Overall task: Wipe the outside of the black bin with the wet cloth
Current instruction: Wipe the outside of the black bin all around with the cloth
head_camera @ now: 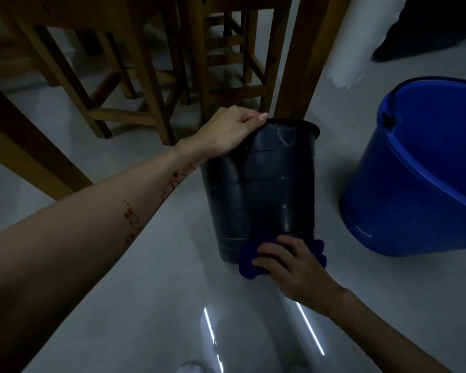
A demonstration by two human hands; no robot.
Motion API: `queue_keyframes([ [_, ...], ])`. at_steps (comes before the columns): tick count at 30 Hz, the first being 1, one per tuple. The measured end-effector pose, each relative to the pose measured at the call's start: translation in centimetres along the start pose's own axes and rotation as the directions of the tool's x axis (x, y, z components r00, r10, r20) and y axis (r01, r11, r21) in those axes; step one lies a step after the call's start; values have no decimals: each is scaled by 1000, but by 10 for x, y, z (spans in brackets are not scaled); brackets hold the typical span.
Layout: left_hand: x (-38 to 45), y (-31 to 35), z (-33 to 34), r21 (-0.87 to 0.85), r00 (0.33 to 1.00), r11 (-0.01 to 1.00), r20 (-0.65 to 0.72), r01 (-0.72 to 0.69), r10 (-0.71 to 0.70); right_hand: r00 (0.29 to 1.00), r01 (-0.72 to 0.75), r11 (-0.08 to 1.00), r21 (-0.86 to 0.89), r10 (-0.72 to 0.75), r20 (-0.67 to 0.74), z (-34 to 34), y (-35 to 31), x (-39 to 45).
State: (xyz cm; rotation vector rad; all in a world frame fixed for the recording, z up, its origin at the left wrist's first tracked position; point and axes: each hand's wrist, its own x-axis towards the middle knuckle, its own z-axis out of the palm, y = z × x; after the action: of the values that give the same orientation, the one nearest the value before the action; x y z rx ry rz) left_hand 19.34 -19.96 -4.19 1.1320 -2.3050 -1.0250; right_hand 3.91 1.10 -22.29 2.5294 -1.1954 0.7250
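The black bin (264, 189) stands upright on the pale glossy floor (151, 278) at the centre of the frame, a heart shape embossed near its rim. The left hand (226, 135) grips the rim at its upper left edge, fingers curled over it. The right hand (288, 267) presses a dark blue cloth (249, 262) flat against the bin's lower wall. A blue bucket (420, 189) sits at the right, apart from the bin. Wooden furniture legs (296, 63) rise just behind it.
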Motion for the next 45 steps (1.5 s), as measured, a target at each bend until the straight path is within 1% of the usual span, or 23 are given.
queue_keyframes([
  [2, -1, -1, -2, -5, 1000, 1000, -19, 6, -6, 988, -100, 995, -1, 99, -118, -17, 11, 5],
  [3, -1, -2, -3, -14, 1000, 1000, -26, 6, -6, 958, -210, 978, 4, 207, -198, -25, 20, 10],
  [4, -3, -3, -3, -28, 1000, 1000, -29, 9, -10, 897, -350, 936, 28, 344, -277, -33, 31, 18],
  [5, -4, -4, -2, -43, 999, 999, -30, 12, -14, 808, -490, 868, 81, 487, -332, -39, 42, 27],
  [6, -5, -3, -1, -54, 1000, 998, -26, 12, -14, 714, -597, 790, 138, 602, -358, -43, 53, 37],
  [7, -6, -2, 0, -63, 1000, 998, -15, 6, -7, 643, -661, 727, 186, 677, -358, -45, 62, 48],
  [8, -5, 0, 3, -66, 1000, 998, 1, -3, 3, 605, -692, 688, 221, 719, -342, -46, 68, 59],
  [9, -4, 2, 5, -66, 1000, 998, 13, -11, 12, 596, -699, 674, 240, 734, -325, -44, 72, 70],
  [10, -2, 4, 6, -68, 1000, 998, 14, -12, 13, 610, -689, 683, 241, 727, -315, -43, 72, 81],
  [11, -1, 4, 7, -78, 1000, 997, 4, -5, 5, 645, -666, 714, 215, 697, -315, -41, 69, 90],
  [12, 0, 3, 7, -94, 1000, 996, -12, 4, -5, 702, -621, 767, 163, 636, -321, -38, 65, 96],
  [14, -1, -1, 5, -115, 999, 993, -46, 7, -12, 847, -441, 896, 51, 435, -307, -31, 50, 100],
  [16, -2, -5, 5, -115, 998, 993, -53, 12, -19, 943, -242, 970, -15, 232, -241, -24, 33, 92],
  [18, -3, -6, 4, -110, 999, 994, -48, 12, -18, 980, -111, 992, -55, 100, -171, -19, 18, 76],
  [20, -3, -4, 4, -97, 999, 995, -34, 3, -6, 992, -53, 996, -76, 43, -121, -15, 6, 55],
  [28, -7, -7, -2, -42, 999, 998, -25, -48, 47, 999, 32, 998, -61, -32, 4, -2, -3, -11],
  [31, -9, -9, -6, 28, 993, 993, -41, -113, 115, 998, -32, 998, -54, 34, 44, -8, 6, -19],
  [34, -11, -10, -6, 65, 986, 988, -84, -140, 145, 984, -171, 985, -10, 170, -51, -18, 14, -8],
  [37, -15, -5, -4, 72, 982, 985, -91, -159, 165, 918, -353, 934, 63, 358, -168, -25, 21, 8],
  [40, -23, -2, -2, 151, 969, 968, -113, -200, 218, 799, -525, 834, 170, 551, -240, -30, 26, 18],
  [42, -31, -4, 2, 201, 957, 952, -127, -232, 261, 735, -591, 774, 229, 633, -243, -32, 29, 20],
  [43, -34, -7, 4, 221, 947, 941, -139, -255, 289, 723, -604, 761, 239, 649, -239, -32, 30, 19],
  [45, -39, -12, 10, 277, 917, 908, -160, -315, 366, 726, -608, 760, 230, 650, -225, -32, 31, 14],
])
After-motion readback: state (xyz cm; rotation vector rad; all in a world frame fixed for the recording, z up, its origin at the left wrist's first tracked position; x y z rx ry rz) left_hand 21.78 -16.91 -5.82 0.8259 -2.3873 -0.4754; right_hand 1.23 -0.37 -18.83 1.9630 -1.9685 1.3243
